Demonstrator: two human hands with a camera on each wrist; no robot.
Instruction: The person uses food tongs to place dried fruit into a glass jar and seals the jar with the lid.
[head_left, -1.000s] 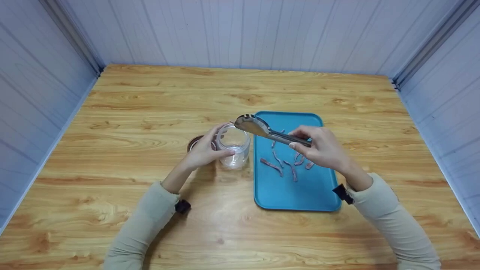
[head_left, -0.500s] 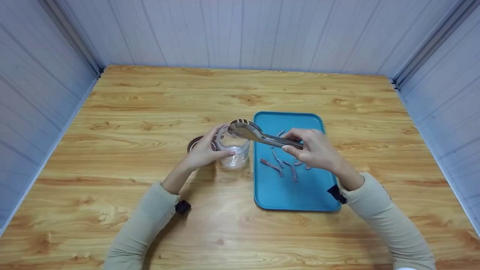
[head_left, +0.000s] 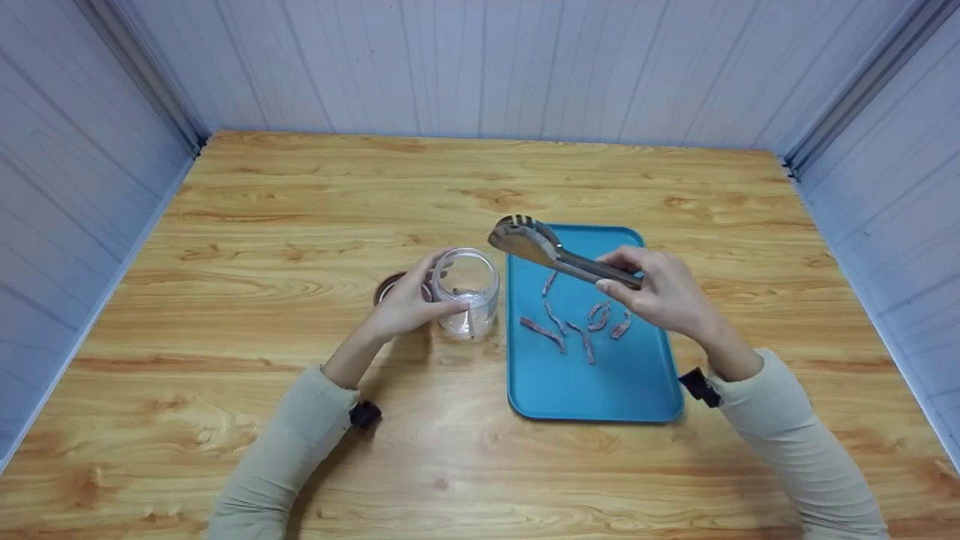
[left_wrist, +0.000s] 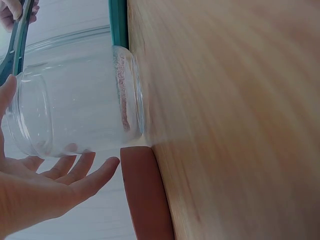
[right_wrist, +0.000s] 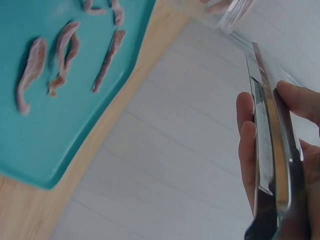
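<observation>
My left hand (head_left: 412,304) holds a clear jar (head_left: 484,307) upright on the table, thumb on the near side and fingers around the left. The jar's mouth is uncovered. A thin reddish strip (left_wrist: 122,92) lies at its bottom in the left wrist view. My right hand (head_left: 660,292) grips metal serving tongs (head_left: 566,261) by the handles, above the tray and right of the jar. Seen in the right wrist view, the arms of the tongs are close together with no strip between them. Several similar dried-looking strips (head_left: 544,334) lie apart on the blue tray (head_left: 592,394).
Behind my left hand, a reddish-brown lid (left_wrist: 146,195) lies on the table beside the jar. The tray's left edge stands just right of the jar. White panelled walls (head_left: 480,67) enclose the wooden table (head_left: 337,187) at the back and sides.
The tongs dipped over the jar's mouth, then moved up and right to above the tray. A strip now shows inside the jar. My left hand and the jar have stayed put.
</observation>
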